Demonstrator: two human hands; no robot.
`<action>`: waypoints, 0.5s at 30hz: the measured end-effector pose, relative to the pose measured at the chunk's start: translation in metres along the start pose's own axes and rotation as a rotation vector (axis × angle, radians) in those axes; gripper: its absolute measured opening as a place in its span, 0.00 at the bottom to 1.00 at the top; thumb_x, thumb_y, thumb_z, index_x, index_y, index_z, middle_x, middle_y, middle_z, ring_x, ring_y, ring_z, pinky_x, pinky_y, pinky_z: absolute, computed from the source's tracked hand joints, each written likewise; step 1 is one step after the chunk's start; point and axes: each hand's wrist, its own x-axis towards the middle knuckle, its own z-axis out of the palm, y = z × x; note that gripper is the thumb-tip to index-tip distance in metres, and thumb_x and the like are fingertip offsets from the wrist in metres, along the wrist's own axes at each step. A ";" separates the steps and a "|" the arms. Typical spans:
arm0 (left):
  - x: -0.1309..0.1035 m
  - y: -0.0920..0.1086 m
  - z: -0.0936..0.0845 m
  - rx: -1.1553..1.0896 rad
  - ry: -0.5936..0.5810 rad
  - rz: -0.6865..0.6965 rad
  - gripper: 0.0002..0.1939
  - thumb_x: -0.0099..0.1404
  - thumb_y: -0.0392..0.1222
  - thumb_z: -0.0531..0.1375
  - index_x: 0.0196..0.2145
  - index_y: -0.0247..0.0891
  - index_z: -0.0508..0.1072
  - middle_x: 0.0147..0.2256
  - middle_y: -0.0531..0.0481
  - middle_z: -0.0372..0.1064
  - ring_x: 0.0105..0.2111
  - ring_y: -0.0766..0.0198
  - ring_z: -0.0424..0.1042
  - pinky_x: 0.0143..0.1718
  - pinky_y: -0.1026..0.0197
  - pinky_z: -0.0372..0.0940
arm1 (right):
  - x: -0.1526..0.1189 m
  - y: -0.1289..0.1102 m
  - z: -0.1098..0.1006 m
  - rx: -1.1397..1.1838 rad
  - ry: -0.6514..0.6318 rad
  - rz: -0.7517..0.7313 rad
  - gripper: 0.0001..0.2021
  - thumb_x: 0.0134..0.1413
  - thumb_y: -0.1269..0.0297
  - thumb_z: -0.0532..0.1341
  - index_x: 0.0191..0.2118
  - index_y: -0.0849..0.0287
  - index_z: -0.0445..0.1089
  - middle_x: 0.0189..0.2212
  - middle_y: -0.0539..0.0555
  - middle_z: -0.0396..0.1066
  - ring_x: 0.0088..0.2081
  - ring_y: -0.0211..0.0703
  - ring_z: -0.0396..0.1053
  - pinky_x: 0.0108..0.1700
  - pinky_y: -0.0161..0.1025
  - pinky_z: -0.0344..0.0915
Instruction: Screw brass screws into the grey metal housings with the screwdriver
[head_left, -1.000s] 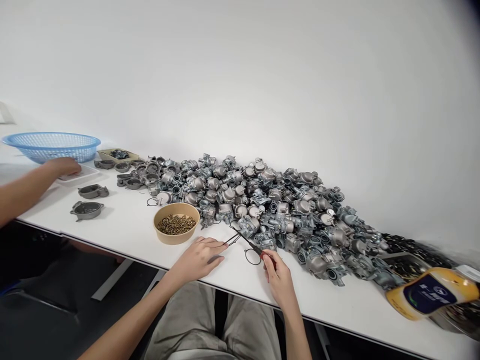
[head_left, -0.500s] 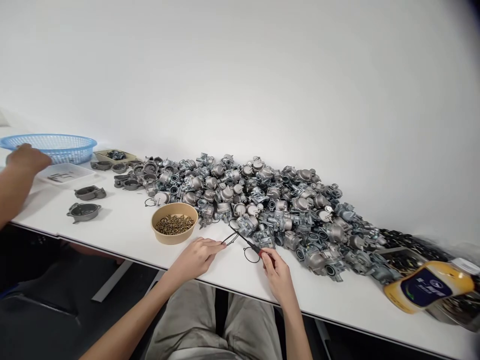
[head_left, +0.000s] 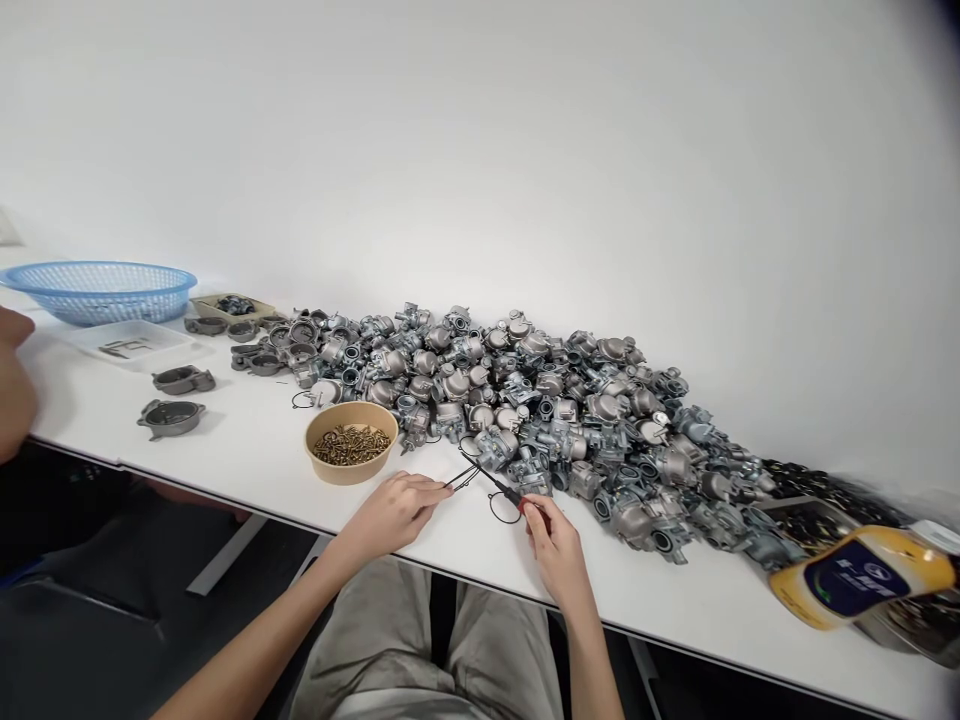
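My left hand (head_left: 397, 512) is closed, its fingertips pinching a thin black rubber ring (head_left: 463, 480) above the white table (head_left: 450, 540). In my right hand (head_left: 555, 548) is a red-and-black screwdriver (head_left: 511, 495). Its tip points up and left, close to the pinched ring. A second black ring (head_left: 493, 512) lies beside the screwdriver, near my right fingertips. Just behind both hands begins a large heap of grey metal carburetors (head_left: 454, 383). Left of my left hand stands a brown paper bowl (head_left: 351, 472) of small brass-coloured screws (head_left: 352, 445).
Grey float bowls (head_left: 171, 418) lie on the left side. Beyond them are a clear plastic tray (head_left: 161, 345) and a blue basket (head_left: 105, 300). A co-worker's arm (head_left: 11, 385) shows at the left edge. A yellow bottle (head_left: 847, 580) leans at the right by dark parts.
The co-worker's hand has pulled back from the basket toward the left edge. My hands, the ring and the screwdriver stay almost where they were; the view shifts slightly.
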 end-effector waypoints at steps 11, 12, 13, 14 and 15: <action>-0.003 -0.009 0.010 -0.034 0.102 -0.146 0.15 0.71 0.38 0.56 0.51 0.44 0.78 0.47 0.49 0.79 0.44 0.54 0.79 0.47 0.58 0.69 | -0.004 -0.010 -0.002 -0.022 -0.154 -0.025 0.16 0.64 0.50 0.57 0.45 0.57 0.73 0.41 0.55 0.75 0.42 0.47 0.71 0.44 0.37 0.64; -0.003 -0.008 0.009 -0.043 0.102 -0.167 0.14 0.71 0.38 0.56 0.50 0.44 0.78 0.46 0.49 0.79 0.43 0.55 0.79 0.46 0.59 0.69 | -0.004 -0.007 -0.002 -0.013 -0.146 -0.025 0.16 0.64 0.51 0.57 0.45 0.58 0.73 0.41 0.55 0.75 0.41 0.47 0.71 0.44 0.37 0.64; -0.002 -0.008 0.008 -0.053 0.103 -0.188 0.14 0.71 0.38 0.57 0.49 0.44 0.79 0.45 0.49 0.80 0.42 0.55 0.79 0.46 0.60 0.70 | -0.003 -0.005 -0.003 0.000 -0.133 -0.026 0.16 0.64 0.50 0.57 0.45 0.58 0.73 0.40 0.56 0.75 0.41 0.47 0.70 0.44 0.37 0.64; -0.002 -0.007 0.007 -0.063 0.105 -0.210 0.13 0.71 0.38 0.57 0.48 0.44 0.80 0.44 0.49 0.80 0.42 0.55 0.80 0.45 0.61 0.70 | -0.003 -0.002 -0.003 0.017 -0.112 -0.023 0.17 0.64 0.50 0.57 0.44 0.59 0.73 0.39 0.56 0.75 0.40 0.47 0.70 0.43 0.37 0.64; -0.002 -0.006 0.006 -0.070 0.107 -0.229 0.13 0.71 0.38 0.57 0.47 0.43 0.80 0.43 0.49 0.80 0.41 0.55 0.80 0.44 0.62 0.70 | -0.002 0.001 -0.003 0.041 -0.083 -0.014 0.18 0.63 0.49 0.58 0.43 0.59 0.73 0.38 0.57 0.74 0.38 0.47 0.69 0.41 0.37 0.64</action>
